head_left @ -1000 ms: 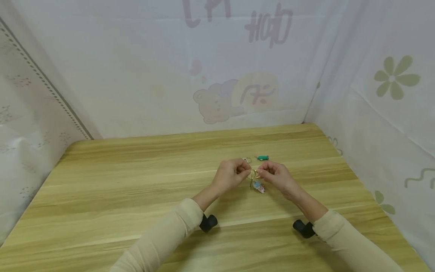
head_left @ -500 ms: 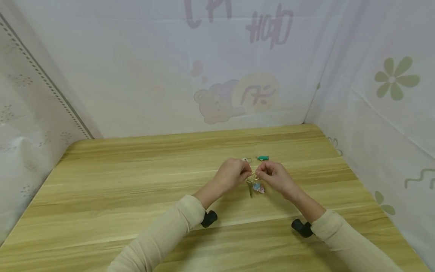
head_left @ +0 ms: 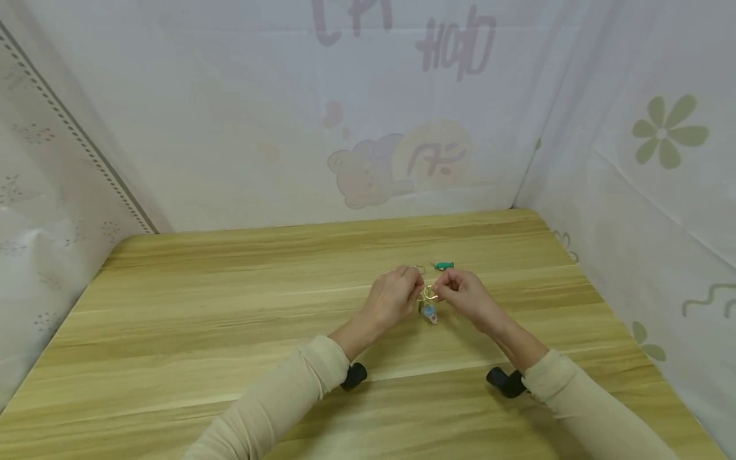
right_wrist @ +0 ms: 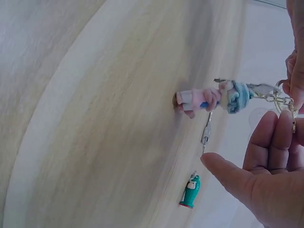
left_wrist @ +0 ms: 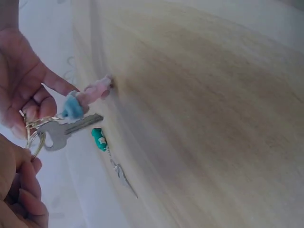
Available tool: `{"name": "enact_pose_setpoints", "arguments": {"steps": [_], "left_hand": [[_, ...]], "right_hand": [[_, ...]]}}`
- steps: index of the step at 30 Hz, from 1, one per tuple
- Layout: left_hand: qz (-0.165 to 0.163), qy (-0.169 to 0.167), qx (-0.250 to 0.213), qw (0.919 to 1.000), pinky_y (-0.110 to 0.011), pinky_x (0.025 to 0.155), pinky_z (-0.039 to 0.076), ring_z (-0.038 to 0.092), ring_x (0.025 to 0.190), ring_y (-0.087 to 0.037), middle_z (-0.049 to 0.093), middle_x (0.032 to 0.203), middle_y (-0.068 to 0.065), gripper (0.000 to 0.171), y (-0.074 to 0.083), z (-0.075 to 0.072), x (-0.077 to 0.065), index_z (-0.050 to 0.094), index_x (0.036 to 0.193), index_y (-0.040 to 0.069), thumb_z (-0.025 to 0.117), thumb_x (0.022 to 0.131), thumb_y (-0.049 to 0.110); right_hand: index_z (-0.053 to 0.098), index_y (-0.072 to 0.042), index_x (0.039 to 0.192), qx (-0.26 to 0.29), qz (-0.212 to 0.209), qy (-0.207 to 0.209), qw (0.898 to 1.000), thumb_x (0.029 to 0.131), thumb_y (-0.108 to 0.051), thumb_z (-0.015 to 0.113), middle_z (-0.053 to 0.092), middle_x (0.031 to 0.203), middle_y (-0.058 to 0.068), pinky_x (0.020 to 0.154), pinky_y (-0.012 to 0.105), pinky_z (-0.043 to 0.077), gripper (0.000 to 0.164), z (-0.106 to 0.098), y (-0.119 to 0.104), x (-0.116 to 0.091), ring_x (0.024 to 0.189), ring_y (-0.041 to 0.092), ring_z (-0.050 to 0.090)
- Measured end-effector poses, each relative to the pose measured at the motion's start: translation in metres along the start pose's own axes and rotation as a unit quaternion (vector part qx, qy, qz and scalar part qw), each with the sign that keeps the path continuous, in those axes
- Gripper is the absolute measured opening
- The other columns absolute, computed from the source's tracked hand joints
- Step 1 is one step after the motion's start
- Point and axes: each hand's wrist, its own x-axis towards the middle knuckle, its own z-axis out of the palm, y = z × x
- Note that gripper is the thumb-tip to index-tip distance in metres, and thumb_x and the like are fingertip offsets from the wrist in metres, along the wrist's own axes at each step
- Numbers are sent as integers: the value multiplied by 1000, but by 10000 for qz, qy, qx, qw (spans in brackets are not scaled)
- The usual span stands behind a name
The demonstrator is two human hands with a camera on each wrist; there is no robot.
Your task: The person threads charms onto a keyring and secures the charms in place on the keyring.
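In the head view my left hand (head_left: 391, 295) and right hand (head_left: 464, 297) meet over the table, fingertips close together. Between them is a gold key ring (head_left: 429, 292). My left thumb and finger pinch the ring, while my right fingers pinch the gold clasp (right_wrist: 293, 118) end of a short chain. From that chain dangles a small figurine (left_wrist: 85, 99) with a blue top and pink body. A silver key (left_wrist: 59, 134) hangs from the gold ring beside it. Part of the ring is hidden by fingertips.
Beyond the hands, a green figure charm (head_left: 444, 266) lies on the wooden table (head_left: 230, 306). Near it lies another key (left_wrist: 121, 175) with a ring. Black wrist mounts (head_left: 506, 382) stick out below both forearms. A printed cloth (head_left: 241, 128) stands behind the table.
The hanging figurine has swung slightly left, and the key is now more hidden behind my left fingers in the head view. Both hands have shifted only a little.
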Motion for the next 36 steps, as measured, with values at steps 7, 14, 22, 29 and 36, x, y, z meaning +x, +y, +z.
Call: {"name": "enact_pose_setpoints", "arguments": {"steps": [7, 14, 22, 29, 36], "left_hand": [[107, 350, 143, 9992, -14, 48, 35, 46, 57, -8, 56, 74, -1, 9, 1, 3, -3, 57, 86, 7, 65, 87, 7], [382, 917, 225, 9948, -14, 48, 35, 46, 57, -8, 55, 75, -2, 12, -1, 9, -6, 55, 86, 6, 67, 86, 4], [767, 1206, 315, 9892, -12, 48, 32, 41, 55, -7, 51, 71, -1, 14, -5, 13, -8, 53, 86, 5, 67, 85, 2], [988, 1152, 259, 9881, -14, 50, 35, 43, 59, -9, 52, 74, -1, 6, -5, 8, -4, 52, 89, 6, 55, 94, 8], [1039, 1154, 305, 9874, -14, 50, 35, 42, 58, -8, 52, 74, 0, 16, -5, 9, -4, 51, 88, 7, 66, 85, 1]], "right_hand": [[50, -7, 82, 576, 580, -47, 9966, 90, -7, 49, 56, 84, -1, 91, 46, 47, 8, -1, -4, 1, 78, 12, 59], [50, -12, 80, 1117, 828, -180, 9901, 92, -5, 47, 57, 80, -7, 89, 40, 48, 14, 0, -6, 2, 73, 6, 59], [50, -15, 80, 1468, 923, -361, 9842, 95, -9, 49, 56, 79, -8, 87, 36, 49, 17, 0, -3, 1, 75, 5, 59], [61, -15, 88, 1345, 978, -551, 9845, 97, -18, 52, 62, 75, -10, 99, 52, 39, 13, -8, -2, -1, 78, 6, 60], [64, -12, 93, 1218, 1031, -589, 9854, 97, -16, 51, 64, 78, -8, 99, 52, 39, 15, -8, -1, 0, 79, 6, 61]]}}
